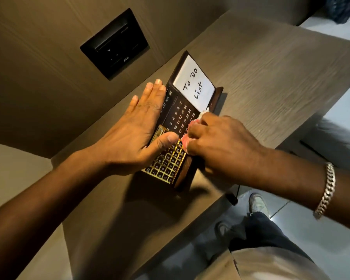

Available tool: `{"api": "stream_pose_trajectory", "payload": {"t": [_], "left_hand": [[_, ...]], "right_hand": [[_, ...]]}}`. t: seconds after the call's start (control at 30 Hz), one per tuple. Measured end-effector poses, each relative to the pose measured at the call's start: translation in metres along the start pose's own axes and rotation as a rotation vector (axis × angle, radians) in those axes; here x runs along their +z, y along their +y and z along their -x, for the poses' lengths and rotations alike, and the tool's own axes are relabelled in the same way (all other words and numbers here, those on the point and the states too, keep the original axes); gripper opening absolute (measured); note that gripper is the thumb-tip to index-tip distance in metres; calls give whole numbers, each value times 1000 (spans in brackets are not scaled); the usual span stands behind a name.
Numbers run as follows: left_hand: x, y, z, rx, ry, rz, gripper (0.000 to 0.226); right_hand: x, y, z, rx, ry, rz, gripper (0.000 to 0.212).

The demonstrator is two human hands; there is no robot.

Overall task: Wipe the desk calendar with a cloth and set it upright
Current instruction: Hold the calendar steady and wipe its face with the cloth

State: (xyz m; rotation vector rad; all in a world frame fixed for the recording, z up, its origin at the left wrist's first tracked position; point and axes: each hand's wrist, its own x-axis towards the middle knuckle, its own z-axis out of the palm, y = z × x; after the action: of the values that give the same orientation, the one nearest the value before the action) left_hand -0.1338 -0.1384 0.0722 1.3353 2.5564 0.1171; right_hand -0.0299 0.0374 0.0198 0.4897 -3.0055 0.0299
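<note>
Dark brown wood frames the desk calendar (pixel 180 118), which lies on the grey wood-grain tabletop (pixel 271 77) close to the wall, its face turned up toward the head camera. Rows of white date numbers and a strip of month names run across its dark face, a gold sliding grid (pixel 167 162) covers the nearer end, and a white card (pixel 193 83) handwritten "To Do List" sits at the far end. The left hand (pixel 133 134) is flat and open, fingers straight and together, its palm edge pressed against the calendar's wall-side edge and the thumb laid over the gold grid. The right hand (pixel 216 142) is clenched around a bunched pink-and-white cloth (pixel 187 138), pushing it against the number field near the calendar's middle; only small bits of the cloth show past the knuckles. A silver chain bracelet (pixel 326 190) circles the right wrist. On the wall just beside the calendar sits a black switch panel (pixel 114 44). Below the tabletop's edge, dark trousers and two light shoes (pixel 257 203) stand on a pale tiled floor (pixel 311 239).
</note>
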Motion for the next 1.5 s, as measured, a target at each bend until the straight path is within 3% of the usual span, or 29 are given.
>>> {"api": "stream_pose_trajectory", "payload": {"t": [0.2,0.4,0.57,0.73,0.93,1.1,1.3,1.5], "left_hand": [[0,2,-3,3,-2,-10,101],[1,2,-2,29,-3,-32,99],[2,5,-1,21,5,-23,100],[0,8,0,14,-9,-43,103],[0,13,0,-9,-22,-34,108],[-1,13,0,17,-4,-78,104],[-1,15,-6,-2,-19,-117,104],[0,17,-12,-31,-20,-147,104]], "right_hand": [[-13,35,-16,102,-48,108,26],[-5,10,3,-28,-61,-7,25],[-2,33,-7,175,51,-10,22],[2,11,4,11,18,-64,19],[5,35,-5,331,106,-238,28],[18,4,17,181,152,-296,31],[7,69,1,169,101,-88,28],[0,93,-4,136,26,-204,26]]}}
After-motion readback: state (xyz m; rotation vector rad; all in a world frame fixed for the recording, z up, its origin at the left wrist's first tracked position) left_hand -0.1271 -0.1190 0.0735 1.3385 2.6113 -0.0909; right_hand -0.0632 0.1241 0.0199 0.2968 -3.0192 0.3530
